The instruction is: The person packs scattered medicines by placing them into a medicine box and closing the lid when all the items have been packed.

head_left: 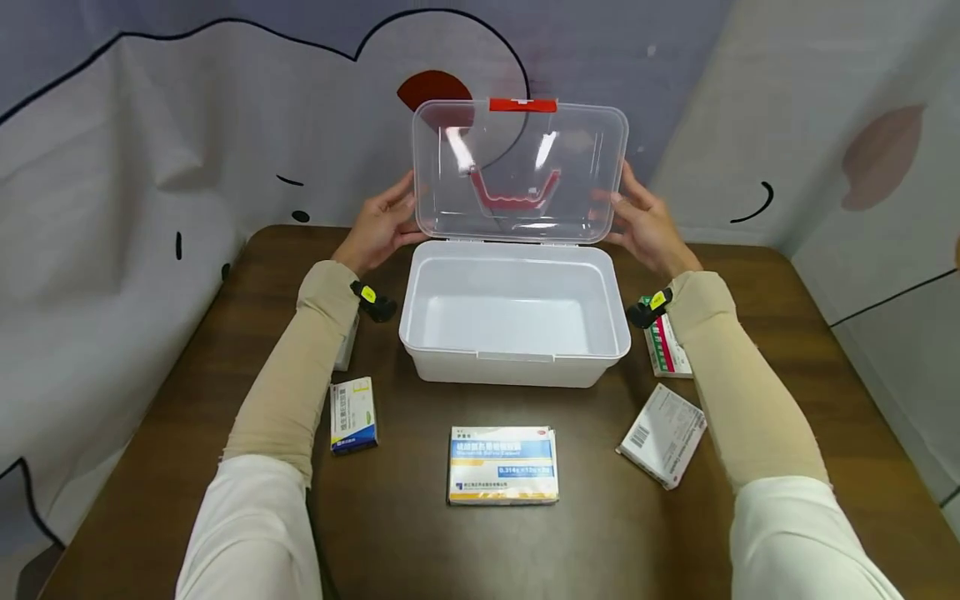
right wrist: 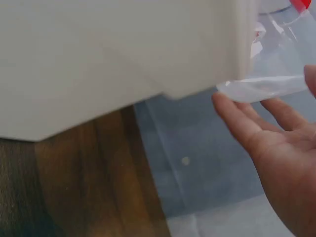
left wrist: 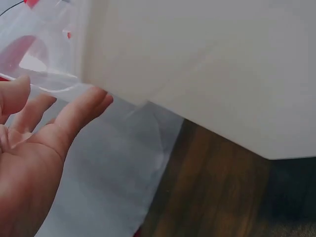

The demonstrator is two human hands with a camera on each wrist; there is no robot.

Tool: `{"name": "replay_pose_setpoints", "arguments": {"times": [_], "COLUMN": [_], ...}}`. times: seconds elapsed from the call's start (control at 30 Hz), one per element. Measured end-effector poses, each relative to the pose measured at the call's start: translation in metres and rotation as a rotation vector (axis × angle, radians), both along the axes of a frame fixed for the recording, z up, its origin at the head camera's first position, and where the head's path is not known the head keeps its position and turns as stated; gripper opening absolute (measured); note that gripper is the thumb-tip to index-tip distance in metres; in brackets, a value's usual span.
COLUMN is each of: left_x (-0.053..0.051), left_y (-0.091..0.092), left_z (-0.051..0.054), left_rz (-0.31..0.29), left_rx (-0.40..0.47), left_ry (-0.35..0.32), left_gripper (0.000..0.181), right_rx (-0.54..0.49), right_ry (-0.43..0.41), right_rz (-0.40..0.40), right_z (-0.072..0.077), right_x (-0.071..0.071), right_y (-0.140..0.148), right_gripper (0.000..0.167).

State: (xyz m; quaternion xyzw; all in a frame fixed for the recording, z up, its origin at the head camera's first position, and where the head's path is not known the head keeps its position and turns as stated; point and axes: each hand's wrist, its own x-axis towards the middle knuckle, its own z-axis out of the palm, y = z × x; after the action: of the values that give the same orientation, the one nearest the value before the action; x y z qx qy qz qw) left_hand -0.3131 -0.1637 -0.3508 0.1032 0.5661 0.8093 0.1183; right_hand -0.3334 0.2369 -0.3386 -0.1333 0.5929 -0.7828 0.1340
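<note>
A white plastic box (head_left: 513,371) stands on the table, its clear hinged lid (head_left: 517,154) raised upright. The lid carries a red latch (head_left: 522,105) and a red handle (head_left: 516,200). The inside of the box looks bare. My left hand (head_left: 378,225) is at the lid's left edge, fingers extended and tips against it. On the other side, my right hand (head_left: 648,225) touches the lid's right edge, some fingers behind the clear plastic. In the left wrist view, the left fingers (left wrist: 74,116) reach below the lid's corner; the right fingers (right wrist: 242,121) do likewise in the right wrist view.
A blue-and-white medicine box (head_left: 503,465) lies in front of the container. To the left are a small medicine box (head_left: 352,412) and another partly behind the forearm. A white box (head_left: 663,435) and a green-and-red one (head_left: 667,346) lie right. A curtain (head_left: 247,125) hangs behind.
</note>
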Motion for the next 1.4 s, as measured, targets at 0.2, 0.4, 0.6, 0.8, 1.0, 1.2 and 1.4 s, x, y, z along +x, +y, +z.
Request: {"name": "replay_pose_setpoints", "arguments": {"times": [0.2,0.4,0.6,0.8,1.0,1.2,1.4], "left_x": [0.002,0.004,0.006,0.008,0.009,0.01,0.01], "left_y": [-0.004,-0.008,-0.009,-0.007,-0.006,-0.006,-0.006], "left_z": [-0.011,-0.018,-0.023,-0.027,-0.03,-0.032,-0.034], "left_rz": [-0.004,-0.006,-0.015,-0.021,-0.007,-0.019,-0.021], "left_rx": [-0.028,-0.051,-0.099,-0.09,-0.102,-0.159,-0.212], "left_ry": [-0.012,-0.061,-0.075,-0.105,-0.132,-0.163,-0.195], "left_gripper": [0.055,0.055,0.052,0.051,0.049,0.051,0.052], "right_rx": [-0.043,-0.015,0.043,0.071,0.052,0.091,0.114], "right_ry": [-0.026,-0.034,-0.031,-0.042,-0.087,-0.129,-0.147], "right_rz": [0.016,0.011,0.009,-0.002,0.009,0.004,0.017], "right_z": [-0.014,-0.021,-0.024,-0.028,-0.029,-0.031,-0.034], "right_x": [-0.002,-0.001,0.002,0.005,0.005,0.007,0.007], "right_y": [0.001,0.001,0.002,0.003,0.005,0.006,0.009], "right_gripper": [0.058,0.059,0.056,0.056,0.058,0.059,0.057]}}
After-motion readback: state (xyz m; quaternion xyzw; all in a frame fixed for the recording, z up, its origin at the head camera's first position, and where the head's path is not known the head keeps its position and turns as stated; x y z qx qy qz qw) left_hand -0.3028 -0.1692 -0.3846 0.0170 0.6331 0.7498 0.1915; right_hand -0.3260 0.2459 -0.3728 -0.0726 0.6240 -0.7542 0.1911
